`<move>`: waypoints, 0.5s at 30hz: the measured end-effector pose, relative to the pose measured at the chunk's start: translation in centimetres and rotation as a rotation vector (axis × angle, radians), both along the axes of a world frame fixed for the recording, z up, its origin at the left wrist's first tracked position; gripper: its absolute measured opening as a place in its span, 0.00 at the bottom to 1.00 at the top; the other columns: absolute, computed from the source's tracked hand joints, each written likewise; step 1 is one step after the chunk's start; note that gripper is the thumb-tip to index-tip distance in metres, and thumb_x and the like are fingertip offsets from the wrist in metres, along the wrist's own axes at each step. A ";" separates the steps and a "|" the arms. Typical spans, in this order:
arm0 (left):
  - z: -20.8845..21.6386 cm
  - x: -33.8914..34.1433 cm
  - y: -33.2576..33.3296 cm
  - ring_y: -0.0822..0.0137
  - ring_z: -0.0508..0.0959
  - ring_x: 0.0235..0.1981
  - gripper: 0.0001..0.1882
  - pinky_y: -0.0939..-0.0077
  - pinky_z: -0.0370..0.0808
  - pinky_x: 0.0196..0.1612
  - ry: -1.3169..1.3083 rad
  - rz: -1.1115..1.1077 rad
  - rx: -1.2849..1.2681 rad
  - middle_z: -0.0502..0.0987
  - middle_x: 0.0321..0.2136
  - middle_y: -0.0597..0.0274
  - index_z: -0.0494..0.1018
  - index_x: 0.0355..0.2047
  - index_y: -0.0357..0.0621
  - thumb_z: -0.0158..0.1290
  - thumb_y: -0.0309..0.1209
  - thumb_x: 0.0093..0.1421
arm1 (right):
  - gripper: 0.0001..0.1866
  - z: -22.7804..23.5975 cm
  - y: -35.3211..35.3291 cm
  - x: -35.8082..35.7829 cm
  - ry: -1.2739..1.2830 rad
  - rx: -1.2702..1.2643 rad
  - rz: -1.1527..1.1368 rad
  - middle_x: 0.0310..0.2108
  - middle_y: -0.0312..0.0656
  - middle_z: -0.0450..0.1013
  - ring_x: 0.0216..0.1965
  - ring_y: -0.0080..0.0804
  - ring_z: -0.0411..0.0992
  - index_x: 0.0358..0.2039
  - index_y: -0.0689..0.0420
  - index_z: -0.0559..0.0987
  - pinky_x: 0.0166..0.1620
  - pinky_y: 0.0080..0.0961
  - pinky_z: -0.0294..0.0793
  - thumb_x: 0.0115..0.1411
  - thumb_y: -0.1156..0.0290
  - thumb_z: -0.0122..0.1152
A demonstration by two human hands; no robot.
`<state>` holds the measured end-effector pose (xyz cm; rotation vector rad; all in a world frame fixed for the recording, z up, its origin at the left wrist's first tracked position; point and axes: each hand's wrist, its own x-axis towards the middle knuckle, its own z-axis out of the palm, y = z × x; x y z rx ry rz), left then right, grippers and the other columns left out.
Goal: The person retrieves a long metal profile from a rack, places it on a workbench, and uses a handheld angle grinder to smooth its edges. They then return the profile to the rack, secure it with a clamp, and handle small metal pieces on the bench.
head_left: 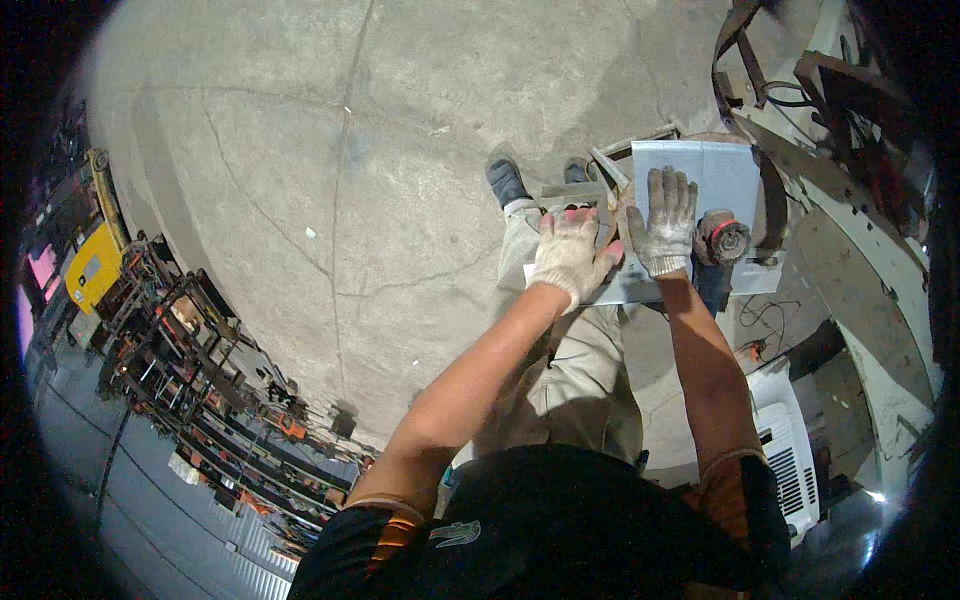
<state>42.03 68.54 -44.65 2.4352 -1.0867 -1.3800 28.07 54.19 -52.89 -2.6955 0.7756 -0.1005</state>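
Observation:
My right hand point(668, 225), in a dirty grey work glove, lies flat on a light blue-grey metal sheet point(715, 165). Its fingers point away from me and its thumb stands off to the left. My left hand point(573, 255), in a whitish glove with pink fingertips, rests at the sheet's left side, fingers stretched forward and thumb out to the right. Just beyond its fingertips is a grey flat piece point(575, 192), partly covered. Beside my right hand sits a dark power tool, apparently an angle grinder point(722, 240), with a round head and red ring; nobody holds it.
Close on the right stands a large pale curved metal body panel point(860, 275) with rusty brackets point(850, 90). A white slotted panel point(787, 450) lies nearer me. A thin cable point(770, 315) runs over the concrete floor point(270, 200). Racks of parts point(220, 370) and a yellow machine point(92, 268) are far left.

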 end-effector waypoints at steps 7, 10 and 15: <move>-1.5 4.1 2.8 0.49 0.68 0.61 0.29 0.53 0.61 0.64 0.187 -0.275 -0.109 0.68 0.61 0.50 0.67 0.61 0.46 0.52 0.41 0.61 | 0.43 0.7 0.0 0.2 0.083 0.034 0.001 0.67 0.55 0.57 0.68 0.60 0.53 0.68 0.57 0.59 0.71 0.59 0.45 0.54 0.62 0.65; -2.2 4.5 4.2 0.48 0.72 0.58 0.26 0.61 0.67 0.60 0.157 -0.262 -0.224 0.72 0.58 0.54 0.70 0.59 0.49 0.53 0.38 0.60 | 0.43 0.6 -0.1 0.1 0.137 0.004 0.016 0.67 0.54 0.57 0.68 0.59 0.53 0.68 0.57 0.58 0.71 0.59 0.44 0.55 0.61 0.64; -3.2 4.2 3.0 0.48 0.74 0.56 0.24 0.57 0.71 0.58 0.260 0.111 -0.041 0.75 0.55 0.49 0.72 0.57 0.49 0.50 0.39 0.61 | 0.42 0.3 -0.2 0.0 0.054 -0.039 0.036 0.68 0.54 0.57 0.68 0.59 0.53 0.69 0.57 0.58 0.71 0.59 0.45 0.57 0.58 0.62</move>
